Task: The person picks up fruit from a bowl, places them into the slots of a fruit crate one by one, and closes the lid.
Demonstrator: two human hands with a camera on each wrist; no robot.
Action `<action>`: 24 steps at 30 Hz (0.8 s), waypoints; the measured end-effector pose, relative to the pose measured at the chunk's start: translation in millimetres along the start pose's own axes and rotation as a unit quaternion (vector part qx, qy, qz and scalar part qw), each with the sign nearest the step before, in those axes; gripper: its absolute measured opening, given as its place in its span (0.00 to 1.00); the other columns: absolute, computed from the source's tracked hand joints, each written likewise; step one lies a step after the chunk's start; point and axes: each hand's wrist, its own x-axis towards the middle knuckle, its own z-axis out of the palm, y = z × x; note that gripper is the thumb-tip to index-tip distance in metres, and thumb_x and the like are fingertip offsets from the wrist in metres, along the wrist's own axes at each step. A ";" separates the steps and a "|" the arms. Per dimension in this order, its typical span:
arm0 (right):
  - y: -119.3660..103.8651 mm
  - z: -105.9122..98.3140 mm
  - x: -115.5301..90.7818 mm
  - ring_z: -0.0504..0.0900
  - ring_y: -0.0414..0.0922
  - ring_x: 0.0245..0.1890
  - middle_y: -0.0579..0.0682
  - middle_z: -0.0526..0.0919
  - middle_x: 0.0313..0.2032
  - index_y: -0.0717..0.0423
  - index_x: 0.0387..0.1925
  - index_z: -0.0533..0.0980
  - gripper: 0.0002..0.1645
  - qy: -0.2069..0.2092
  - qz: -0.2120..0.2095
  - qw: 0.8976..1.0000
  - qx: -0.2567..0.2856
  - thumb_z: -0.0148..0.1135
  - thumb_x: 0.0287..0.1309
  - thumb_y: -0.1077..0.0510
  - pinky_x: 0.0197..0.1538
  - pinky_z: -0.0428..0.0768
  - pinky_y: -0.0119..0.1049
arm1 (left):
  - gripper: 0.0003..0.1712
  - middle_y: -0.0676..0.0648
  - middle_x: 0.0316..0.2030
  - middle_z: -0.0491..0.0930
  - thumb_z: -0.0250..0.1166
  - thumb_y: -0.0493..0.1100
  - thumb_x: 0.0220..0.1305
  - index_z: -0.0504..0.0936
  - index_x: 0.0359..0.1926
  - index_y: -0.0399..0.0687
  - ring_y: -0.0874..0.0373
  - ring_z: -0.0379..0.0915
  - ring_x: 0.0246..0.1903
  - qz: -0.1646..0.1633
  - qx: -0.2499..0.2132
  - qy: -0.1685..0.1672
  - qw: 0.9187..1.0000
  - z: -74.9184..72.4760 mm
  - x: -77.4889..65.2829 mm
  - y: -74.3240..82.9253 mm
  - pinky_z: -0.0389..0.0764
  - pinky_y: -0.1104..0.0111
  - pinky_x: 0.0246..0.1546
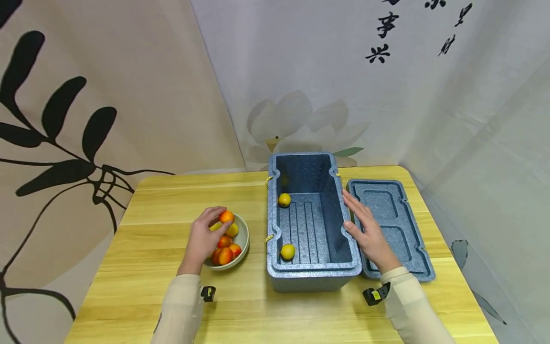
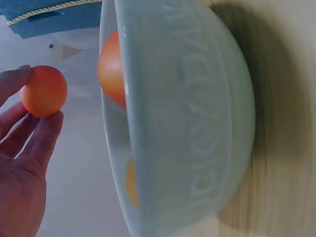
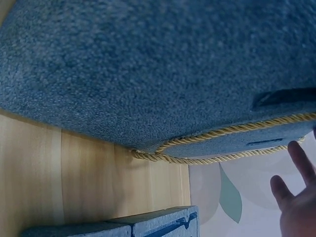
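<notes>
My left hand [image 1: 207,235] pinches an orange fruit [image 2: 44,92] between thumb and fingertips, raised over the pale bowl [image 2: 182,123]. Inside that bowl sit several red-orange fruits [image 1: 225,255] and some yellow ones [image 1: 232,230]; raised lettering runs round its outside. To the right stands a blue-grey foam box [image 1: 315,274] with its top uncovered. Two yellow fruits, one nearer [image 1: 288,252] and one farther [image 1: 284,200], lie on its floor along the left side. My right hand [image 1: 368,234] rests on the box's right rim with its fingers extended.
The box's lid [image 1: 391,210] lies on the table to the right of the box. Yellow twisted rope [image 3: 232,131] hangs along the box's side. A printed cloth [image 1: 301,71] hangs behind the wooden table [image 1: 150,229].
</notes>
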 end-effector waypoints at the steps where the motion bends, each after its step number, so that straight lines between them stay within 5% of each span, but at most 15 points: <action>1: 0.3 -0.5 -0.3 0.53 0.66 0.70 0.62 0.57 0.72 0.67 0.71 0.60 0.33 -0.001 0.000 1.000 0.000 0.54 0.66 0.68 0.69 0.42 0.66 | 0.22 0.41 0.53 0.77 0.71 0.32 0.59 0.80 0.55 0.32 0.46 0.76 0.53 -0.003 -0.009 0.004 1.000 0.2 1.5 1.5 0.78 0.63 0.54; 11: 2.9 -0.7 -1.2 0.53 0.63 0.71 0.65 0.57 0.71 0.67 0.70 0.61 0.32 0.000 -0.006 1.000 0.001 0.55 0.68 0.66 0.69 0.41 0.66 | 0.21 0.42 0.53 0.76 0.72 0.33 0.58 0.81 0.53 0.34 0.48 0.74 0.54 0.024 -0.052 0.079 0.995 5.4 16.7 16.8 0.77 0.63 0.55; 24: 1.9 -1.2 -0.8 0.53 0.65 0.70 0.64 0.58 0.71 0.67 0.70 0.61 0.31 0.002 -0.003 1.000 0.008 0.55 0.70 0.62 0.69 0.38 0.66 | 0.22 0.37 0.53 0.77 0.73 0.28 0.54 0.81 0.51 0.29 0.43 0.74 0.53 0.061 -0.109 0.088 0.988 18.2 42.7 42.1 0.78 0.57 0.53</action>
